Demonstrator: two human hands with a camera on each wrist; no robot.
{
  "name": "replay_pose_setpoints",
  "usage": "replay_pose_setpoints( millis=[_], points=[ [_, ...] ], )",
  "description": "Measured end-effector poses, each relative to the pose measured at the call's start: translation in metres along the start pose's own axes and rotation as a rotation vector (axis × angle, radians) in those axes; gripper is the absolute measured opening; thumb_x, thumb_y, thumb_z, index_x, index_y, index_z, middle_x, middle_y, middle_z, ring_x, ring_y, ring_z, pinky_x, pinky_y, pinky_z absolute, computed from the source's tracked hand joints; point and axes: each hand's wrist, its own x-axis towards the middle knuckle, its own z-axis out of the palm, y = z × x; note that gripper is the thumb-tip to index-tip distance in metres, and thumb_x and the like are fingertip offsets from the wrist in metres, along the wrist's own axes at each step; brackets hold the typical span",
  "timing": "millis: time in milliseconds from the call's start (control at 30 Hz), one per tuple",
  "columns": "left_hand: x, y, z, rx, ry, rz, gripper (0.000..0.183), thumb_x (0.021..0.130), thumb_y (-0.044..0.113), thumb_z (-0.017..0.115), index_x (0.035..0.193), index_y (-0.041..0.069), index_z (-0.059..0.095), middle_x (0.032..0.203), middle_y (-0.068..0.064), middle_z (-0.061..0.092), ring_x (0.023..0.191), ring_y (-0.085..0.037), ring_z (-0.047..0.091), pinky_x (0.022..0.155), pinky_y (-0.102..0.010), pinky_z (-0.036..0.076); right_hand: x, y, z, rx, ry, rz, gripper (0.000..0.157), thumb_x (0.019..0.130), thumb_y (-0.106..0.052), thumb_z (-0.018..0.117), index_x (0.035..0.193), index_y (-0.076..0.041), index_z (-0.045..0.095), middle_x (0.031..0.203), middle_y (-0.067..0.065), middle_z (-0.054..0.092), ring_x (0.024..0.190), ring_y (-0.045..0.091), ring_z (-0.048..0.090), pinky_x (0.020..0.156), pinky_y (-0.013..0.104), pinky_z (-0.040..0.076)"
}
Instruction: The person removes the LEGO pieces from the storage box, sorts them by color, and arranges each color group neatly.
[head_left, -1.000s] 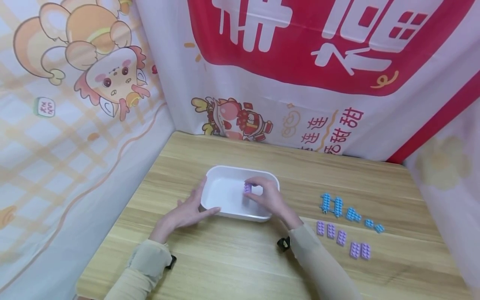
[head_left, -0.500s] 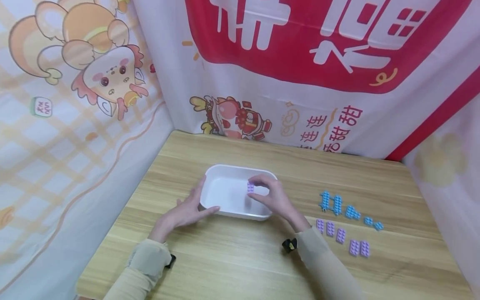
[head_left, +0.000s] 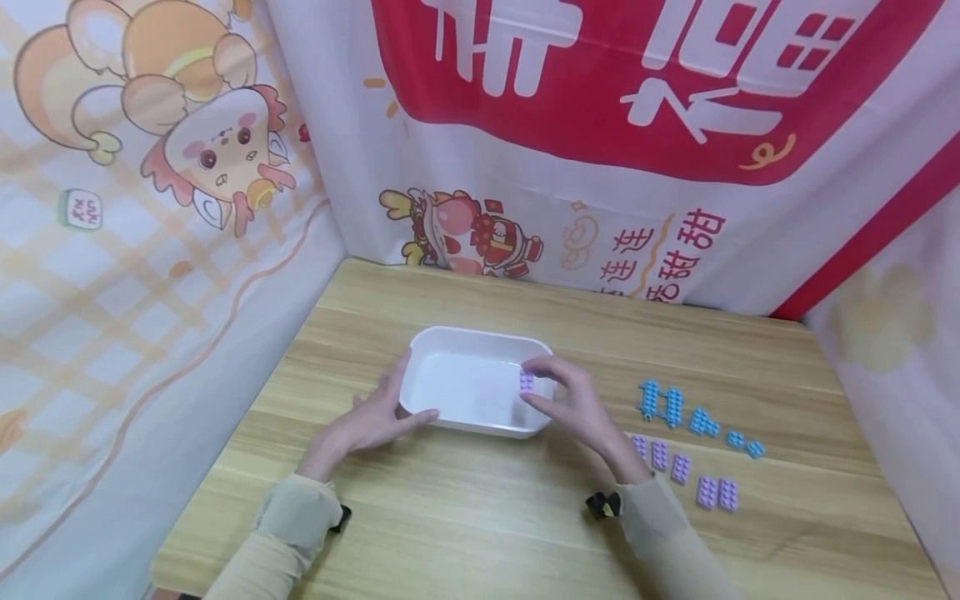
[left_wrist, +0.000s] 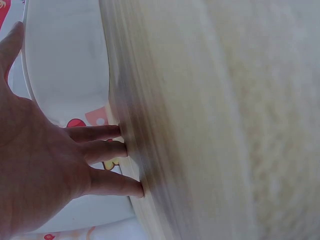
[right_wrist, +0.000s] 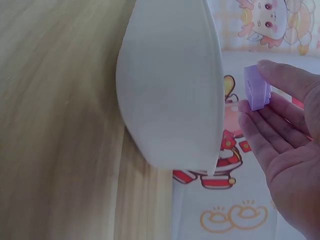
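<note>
A white rectangular tray [head_left: 465, 392] stands on the wooden table, its inside bare where it shows. At its left end is my left hand [head_left: 371, 421], fingers spread and thumb along the near rim. In the left wrist view several straight fingers of that hand [left_wrist: 45, 160] reach down to the tabletop. Over the tray's right end, my right hand [head_left: 573, 404] pinches a purple toy brick [head_left: 527, 382] between thumb and fingertips. The right wrist view has this brick [right_wrist: 256, 89] held above the tray's rim, clear of the wall [right_wrist: 170, 90].
Right of the tray lie several purple bricks [head_left: 681, 468] in a slanting row. Behind them are blue brick pieces [head_left: 673, 408], some joined, some small. Printed cloth [head_left: 465, 150] hangs along the table's back and sides.
My right hand has shifted right with the purple brick, from over the tray's middle right to its right end. The left hand has stayed put at the tray.
</note>
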Motion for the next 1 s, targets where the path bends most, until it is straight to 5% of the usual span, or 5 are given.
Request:
replay_pose_setpoints(
  millis=[267, 533, 833, 1000],
  points=[
    [0.001, 0.002, 0.001, -0.005, 0.0, 0.009, 0.124, 0.099, 0.075, 0.064, 0.176, 0.022, -0.018, 0.186, -0.021, -0.003, 0.171, -0.052, 0.001, 0.121, -0.093, -0.007, -0.03, 0.01, -0.022, 0.0, 0.049, 0.107, 0.045, 0.093, -0.004, 0.086, 0.137, -0.004, 0.072, 0.139, 0.015, 0.076, 0.131, 0.036, 0.071, 0.12, 0.055, 0.055],
    [0.0, 0.002, -0.001, -0.011, -0.011, -0.007, 0.124, 0.099, 0.076, 0.063, 0.176, 0.024, -0.02, 0.186, -0.019, -0.003, 0.171, -0.05, 0.001, 0.121, -0.091, -0.01, -0.067, 0.023, -0.05, -0.109, 0.146, 0.106, 0.045, 0.09, 0.002, 0.087, 0.132, -0.005, 0.074, 0.135, 0.016, 0.077, 0.125, 0.035, 0.073, 0.11, 0.006, 0.047],
    [0.0, 0.001, -0.001, -0.004, -0.004, -0.006, 0.124, 0.099, 0.077, 0.062, 0.176, 0.023, -0.02, 0.186, -0.019, -0.005, 0.171, -0.051, 0.002, 0.121, -0.092, -0.01, -0.105, 0.039, -0.08, -0.187, 0.217, 0.153, 0.047, 0.089, 0.003, 0.088, 0.133, -0.007, 0.075, 0.135, 0.015, 0.076, 0.122, -0.015, 0.057, 0.106, 0.0, 0.045],
    [-0.001, 0.002, 0.0, 0.0, -0.006, -0.006, 0.124, 0.1, 0.076, 0.062, 0.176, 0.023, -0.02, 0.186, -0.02, -0.004, 0.171, -0.052, 0.003, 0.12, -0.092, -0.009, -0.136, 0.048, -0.097, -0.273, 0.329, 0.182, 0.046, 0.085, 0.002, 0.091, 0.128, -0.006, 0.078, 0.127, 0.01, 0.079, 0.113, -0.018, 0.054, 0.095, 0.005, 0.047]
  ],
)
